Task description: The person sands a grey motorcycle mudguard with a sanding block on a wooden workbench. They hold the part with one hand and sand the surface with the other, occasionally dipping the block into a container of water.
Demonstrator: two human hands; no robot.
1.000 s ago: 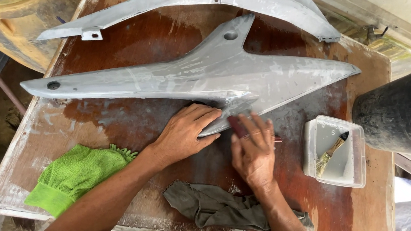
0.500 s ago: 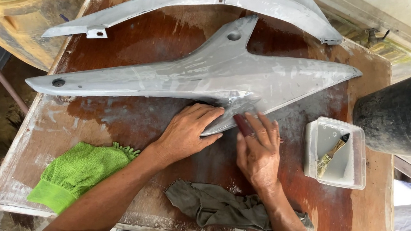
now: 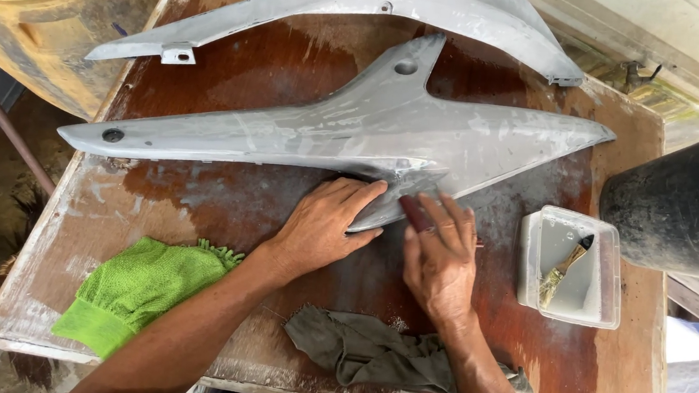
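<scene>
Two forearms come up from the near table edge, past a grey rag (image 3: 369, 354). Right hand (image 3: 438, 259): fingers nearly straight, close together, pressing a small dark red sanding piece (image 3: 417, 213) onto the grey fairing panel (image 3: 355, 134). Left hand (image 3: 326, 224): flat, fingers extended, bracing the panel's lower point. Panel lies mid-table (image 3: 231, 203); second panel (image 3: 367, 0) beyond.

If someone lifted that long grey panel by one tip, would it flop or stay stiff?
The grey panel is probably light and slightly springy: it looks thin and moulded. Its long narrow tip may sag. The wet, smeared surface under the left hand could feel slippery.
</scene>
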